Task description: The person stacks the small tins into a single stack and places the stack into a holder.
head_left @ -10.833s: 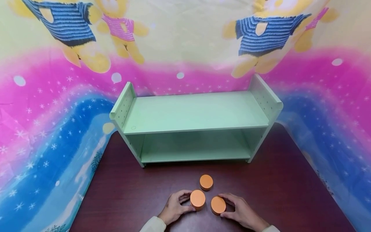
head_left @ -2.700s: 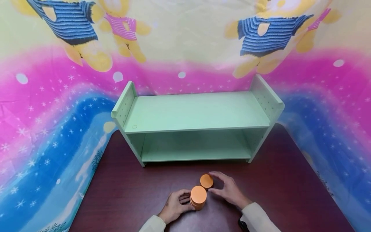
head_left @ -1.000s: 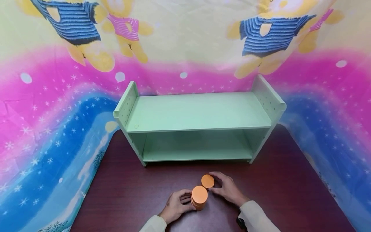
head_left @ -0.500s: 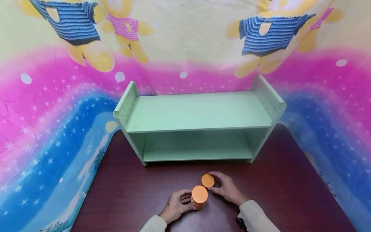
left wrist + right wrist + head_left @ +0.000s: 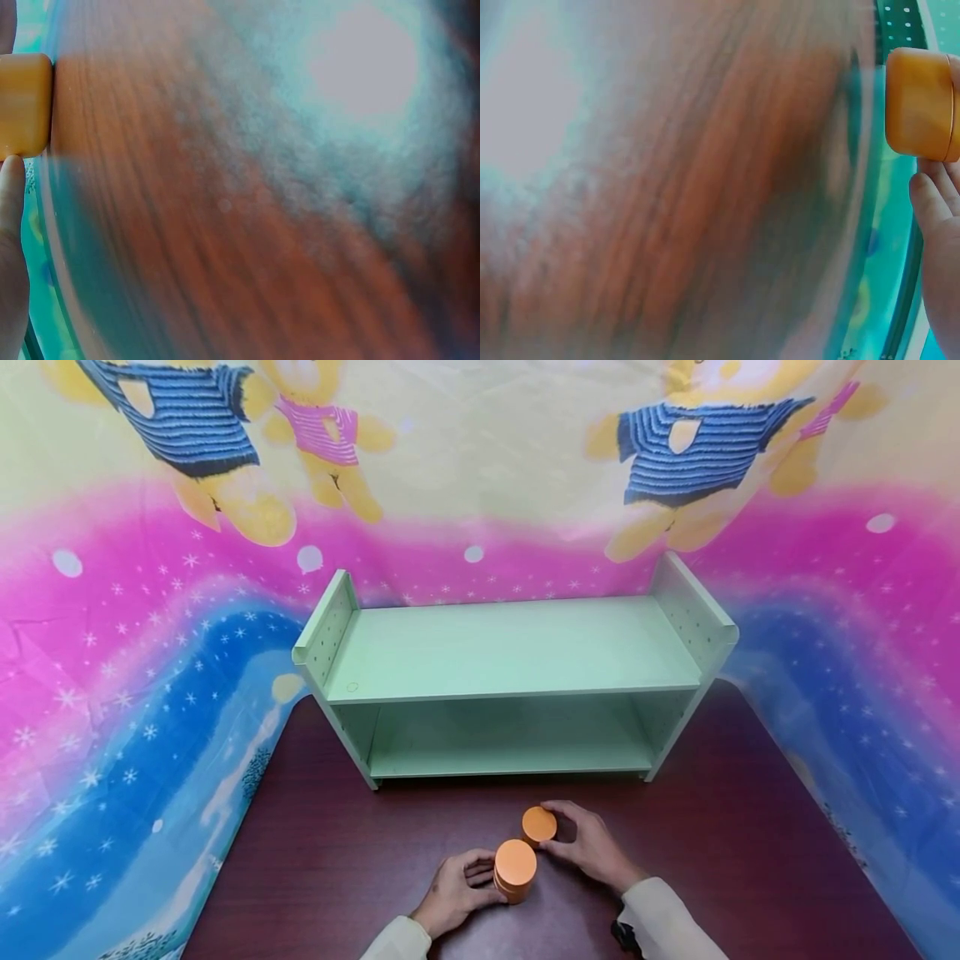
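Note:
Two round orange jars stand one on the other as a stack [image 5: 515, 865] on the table. My left hand [image 5: 454, 889] holds this stack from the left side, thumb in front and fingers behind. Only the side of an orange jar [image 5: 24, 105] shows at the left edge of the left wrist view. Just behind the stack, to its right, is a third orange jar [image 5: 539, 824], pinched by my right hand [image 5: 597, 847] between thumb and fingers. A seam runs around this jar [image 5: 921, 103] in the right wrist view. I cannot tell whether it touches the table.
A pale green two-tier shelf [image 5: 510, 647] stands at the back of the dark red-brown table [image 5: 330, 860]. Its raised side panels have small holes. A printed cloth [image 5: 472, 468] with bears and snowflakes hangs behind and along both sides.
Since the oldest frame, the jar by my right hand has gone onto the one at my left hand, and my right hand has moved to the third jar, which shifts slightly away just now.

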`<state>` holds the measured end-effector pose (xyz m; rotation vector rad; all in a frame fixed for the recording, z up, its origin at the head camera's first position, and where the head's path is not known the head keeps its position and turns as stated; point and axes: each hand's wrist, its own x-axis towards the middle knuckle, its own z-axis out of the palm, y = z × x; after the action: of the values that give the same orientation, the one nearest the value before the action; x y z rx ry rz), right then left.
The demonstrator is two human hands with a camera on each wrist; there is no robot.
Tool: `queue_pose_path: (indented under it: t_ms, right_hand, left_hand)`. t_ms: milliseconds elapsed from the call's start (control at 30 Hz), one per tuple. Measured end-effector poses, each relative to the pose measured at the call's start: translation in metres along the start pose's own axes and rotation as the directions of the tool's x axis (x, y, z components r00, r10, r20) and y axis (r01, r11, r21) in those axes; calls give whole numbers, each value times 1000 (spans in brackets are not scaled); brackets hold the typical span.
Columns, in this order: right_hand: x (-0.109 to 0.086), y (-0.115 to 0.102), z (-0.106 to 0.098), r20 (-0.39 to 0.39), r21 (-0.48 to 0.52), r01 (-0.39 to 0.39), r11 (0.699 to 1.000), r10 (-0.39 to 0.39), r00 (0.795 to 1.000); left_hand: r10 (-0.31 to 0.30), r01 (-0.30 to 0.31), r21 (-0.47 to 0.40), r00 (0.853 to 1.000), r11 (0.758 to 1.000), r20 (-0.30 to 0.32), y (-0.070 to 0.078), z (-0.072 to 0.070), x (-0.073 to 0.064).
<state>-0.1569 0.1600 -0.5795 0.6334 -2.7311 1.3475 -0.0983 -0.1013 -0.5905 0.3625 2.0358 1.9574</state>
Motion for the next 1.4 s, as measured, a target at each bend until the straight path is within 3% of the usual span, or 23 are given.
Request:
queue_pose_path:
  t_ms: [333, 833, 1033, 1400]
  right_hand:
    - [-1, -7, -7, -10, -24, 54, 998, -54, 998]
    - [-1, -19, -21, -13, -26, 62, 998, -62, 998]
    - [-2, -25, -27, -36, -30, 100, 995, -101, 994]
    - [-3, -37, -37, -21, -43, 135, 990, -136, 991]
  left_hand:
    - [-35, 35, -20, 999, 999, -16, 2, 0, 1]
    - [-16, 16, -22, 1000, 1000, -19, 1, 1, 1]
    - [-3, 3, -2, 1000, 1000, -17, -1, 1, 0]
    - [-24, 24, 2, 1000, 1000, -17, 0, 0, 1]
